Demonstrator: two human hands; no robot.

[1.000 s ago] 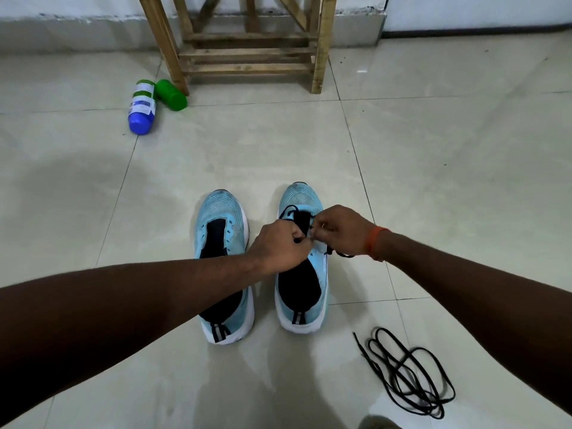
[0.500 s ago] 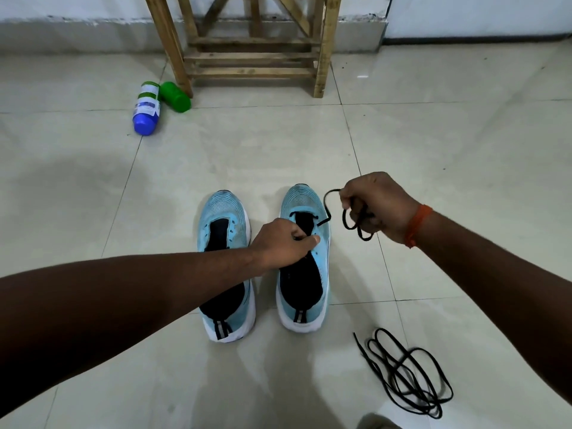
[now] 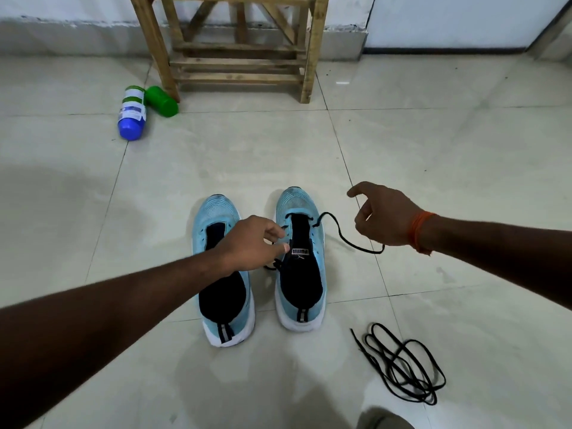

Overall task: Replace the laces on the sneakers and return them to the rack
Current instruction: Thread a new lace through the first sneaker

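Note:
Two light-blue sneakers stand side by side on the tiled floor, toes pointing away from me: the left sneaker (image 3: 216, 212) has no lace, and the right sneaker (image 3: 305, 274) has a black lace (image 3: 343, 239) through its front eyelets. My left hand (image 3: 250, 243) pinches the lace at the right sneaker's left eyelets, and a short loop of lace hangs below the fingers. My right hand (image 3: 383, 215) is to the right of that shoe, index finger stretched out. The lace runs from the right eyelets to the underside of this hand, caught in the lower fingers.
A second black lace (image 3: 402, 366) lies in a loose heap on the floor at the near right. The wooden rack (image 3: 238, 63) stands against the far wall. A blue-and-white bottle (image 3: 131, 116) and a green bottle (image 3: 161, 100) lie by its left leg.
My right hand has moved from the shoe's tongue out to the right, drawing a length of lace through the eyelets, and its index finger has opened. My left hand stayed at the shoe.

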